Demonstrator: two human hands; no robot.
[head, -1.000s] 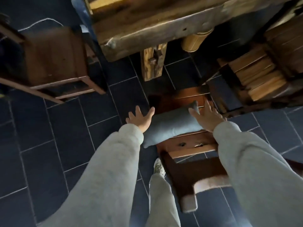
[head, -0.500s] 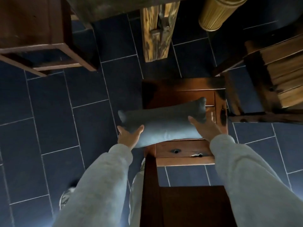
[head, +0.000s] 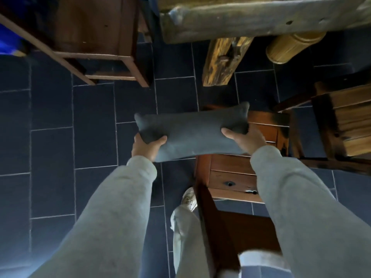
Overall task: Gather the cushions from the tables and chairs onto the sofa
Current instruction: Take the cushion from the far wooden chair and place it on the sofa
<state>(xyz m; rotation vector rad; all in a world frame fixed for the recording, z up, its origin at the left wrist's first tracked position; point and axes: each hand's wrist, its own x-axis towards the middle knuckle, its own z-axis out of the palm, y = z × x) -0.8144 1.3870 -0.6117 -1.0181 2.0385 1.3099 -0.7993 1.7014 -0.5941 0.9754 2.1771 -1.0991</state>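
A grey oblong cushion [head: 191,133] is held in the air between both hands, partly over the seat of a reddish wooden chair [head: 232,177] and partly over the floor to its left. My left hand [head: 146,146] grips the cushion's left end, thumb on top. My right hand [head: 244,140] grips its right end the same way. Both arms are in light grey sleeves. The sofa is not in view.
A heavy rough wooden table [head: 261,19] with a thick leg [head: 222,61] stands ahead. Another wooden chair [head: 90,41] is at upper left, a slatted wooden chair [head: 345,117] at right, a bamboo cylinder [head: 291,47] near the table. Dark tiled floor [head: 60,137] lies to the left.
Both hands closed on the cushion's ends and lifted it off the chair seat, shifting it left and up.
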